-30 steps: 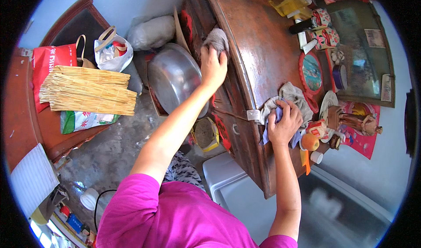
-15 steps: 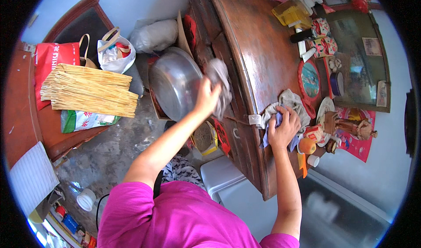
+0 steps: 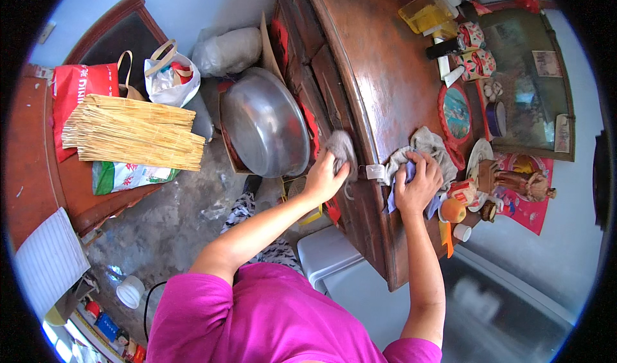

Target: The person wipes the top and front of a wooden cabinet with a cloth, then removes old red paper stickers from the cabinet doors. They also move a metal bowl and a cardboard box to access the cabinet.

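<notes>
My left hand [image 3: 326, 178] is closed round a grey rag [image 3: 341, 150], which it presses to the drawer front of a dark wooden cabinet [image 3: 360, 93], just below the top's edge. On the cabinet top my right hand [image 3: 419, 186] rests with bent fingers on bunched cloths. A purple cloth [image 3: 393, 197] shows under its fingers, and a grey-beige cloth [image 3: 434, 146] lies crumpled beyond them. Next to these cloths a pale tag [image 3: 375, 171] hangs over the edge.
Left of the cabinet a large metal basin [image 3: 263, 122] stands on the floor. Bottles [image 3: 429, 15], a red-framed mirror [image 3: 456, 115], an orange fruit [image 3: 454, 211], a white cup [image 3: 462, 232] and a wooden figurine [image 3: 520, 182] crowd the cabinet's back. Bamboo-like sticks [image 3: 132, 132] lie on a bench at left.
My left hand has moved right and nearer to me with the grey rag, from beside the basin to the drawer front under the top's edge. My right hand stays on the cloths.
</notes>
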